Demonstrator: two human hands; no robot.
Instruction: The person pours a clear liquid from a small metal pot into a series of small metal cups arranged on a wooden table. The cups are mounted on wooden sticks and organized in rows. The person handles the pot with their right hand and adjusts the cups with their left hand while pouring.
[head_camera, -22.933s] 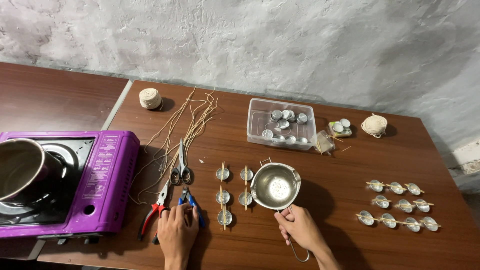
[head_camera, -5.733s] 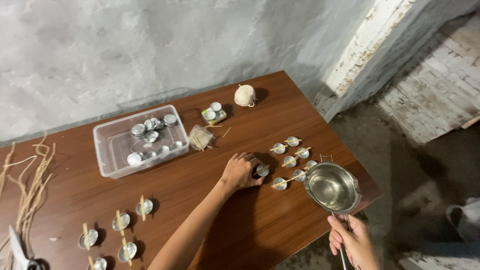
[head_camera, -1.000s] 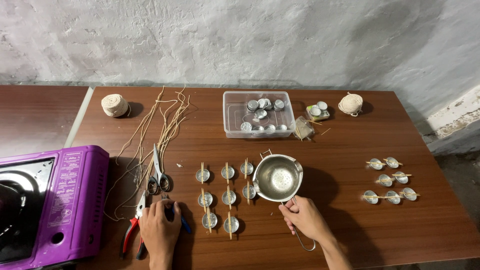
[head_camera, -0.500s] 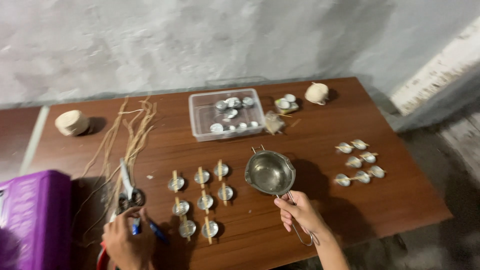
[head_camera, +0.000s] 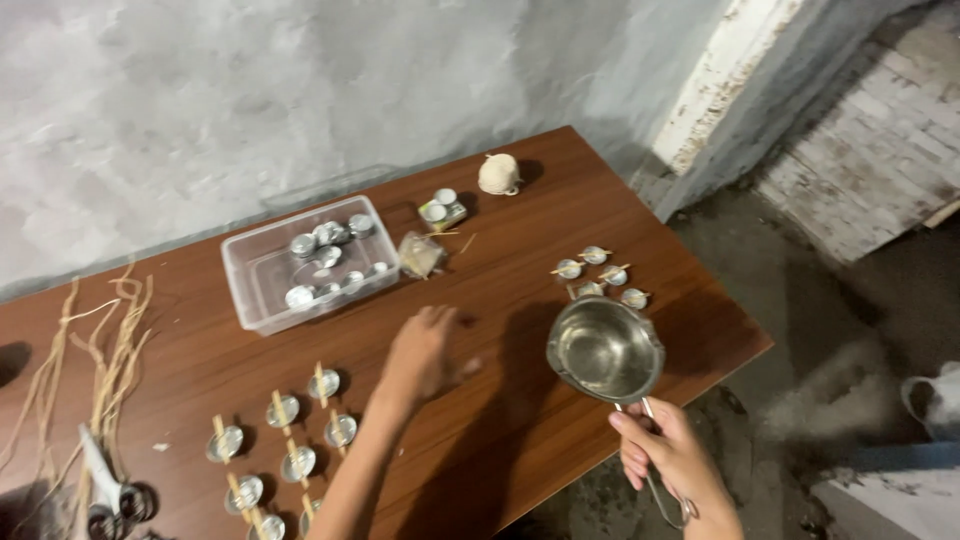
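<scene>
The left hand (head_camera: 425, 352) is motion-blurred, so its fingers (head_camera: 462, 366) cannot be told apart. The pot (head_camera: 606, 349) hides part of the small cups (head_camera: 598, 272) near the surface's right edge. The pot's handle end disappears behind the right hand (head_camera: 668, 462). The scissors (head_camera: 105, 490) and the lowest cups (head_camera: 268, 526) are cut off by the bottom edge.
</scene>
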